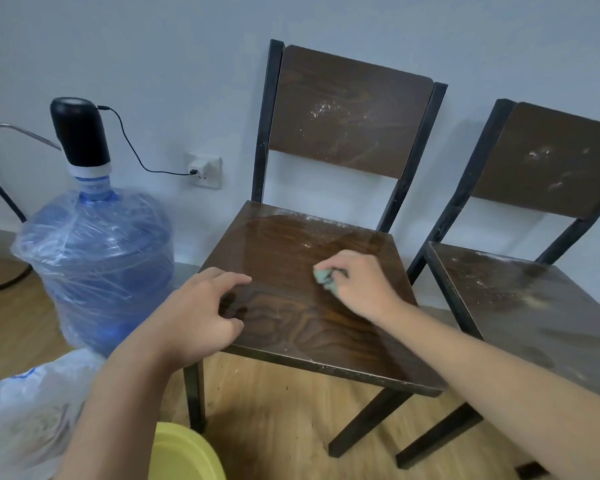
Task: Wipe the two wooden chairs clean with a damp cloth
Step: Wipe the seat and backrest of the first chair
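Note:
Two dark wooden chairs with black metal frames stand against the wall. On the left chair (291, 334), the seat looks wet and glossy over most of its front, with white dust along its back edge and on its backrest. My right hand (357, 284) is shut on a small crumpled green cloth (325, 279), pressing it onto the middle of that seat. My left hand (198, 313) rests on the seat's front left corner with fingers spread and nothing in it. The right chair (520, 296) has white dust on seat and backrest.
A large blue water bottle (97, 258) wrapped in plastic, with a black pump on top, stands left of the chairs; its cable runs to a wall socket (203, 169). A white plastic bag (25, 410) and a yellow basin (184, 455) lie near me on the wooden floor.

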Available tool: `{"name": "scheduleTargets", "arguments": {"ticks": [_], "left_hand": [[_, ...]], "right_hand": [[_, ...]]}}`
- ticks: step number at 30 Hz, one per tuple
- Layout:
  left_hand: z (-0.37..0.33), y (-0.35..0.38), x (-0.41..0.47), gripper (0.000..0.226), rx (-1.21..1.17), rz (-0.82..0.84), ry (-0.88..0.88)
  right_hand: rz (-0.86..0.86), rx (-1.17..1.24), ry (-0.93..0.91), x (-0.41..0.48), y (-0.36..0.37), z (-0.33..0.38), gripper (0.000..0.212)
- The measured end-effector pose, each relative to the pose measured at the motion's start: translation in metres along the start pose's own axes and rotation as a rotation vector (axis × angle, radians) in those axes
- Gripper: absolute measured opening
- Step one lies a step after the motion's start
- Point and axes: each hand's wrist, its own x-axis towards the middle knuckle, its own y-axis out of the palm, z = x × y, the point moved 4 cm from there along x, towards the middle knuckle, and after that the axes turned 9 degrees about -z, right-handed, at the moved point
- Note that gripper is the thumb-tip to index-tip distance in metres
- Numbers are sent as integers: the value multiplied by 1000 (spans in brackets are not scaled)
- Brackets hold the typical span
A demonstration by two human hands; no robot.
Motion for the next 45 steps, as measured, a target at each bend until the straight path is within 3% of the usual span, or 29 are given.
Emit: {"name": "scheduleTargets", "arguments": {"ticks": [4,8,10,13,16,24,29,32,34,39,42,45], "left_hand": [[7,-1,1,65,20,7,-32],[13,-7,3,70,62,6,-68],[11,-5,5,69,86,-26,-70],[4,-1,7,69,173,-140,-62],[-3,4,10,75,208,-229,-66],[7,6,14,73,130,-316,-144],[3,5,18,73,121,-338,-155],[-4,8,17,73,161,-339,-159],[-6,8,17,72,157,-340,-151],[-2,6,13,73,111,-353,-182],[7,1,10,71,51,-349,-239],[12,-2,7,66,1,-343,-262]], "right_hand": [[259,48,-437,-57,31,70,40],[480,91,-511,-82,-6,61,38],[381,25,-352,-57,-26,28,41],[-26,-199,56,14,-45,-50,38],[-239,-277,329,73,-39,-97,31],[-252,-175,228,137,49,-22,22],[-79,-77,-71,147,119,62,27],[33,-132,-203,152,133,75,22],[12,-250,-168,162,116,42,18],[-198,-474,219,151,22,-79,13],[-266,-398,293,154,25,-71,16],[-225,-234,183,168,74,-19,20]]}}
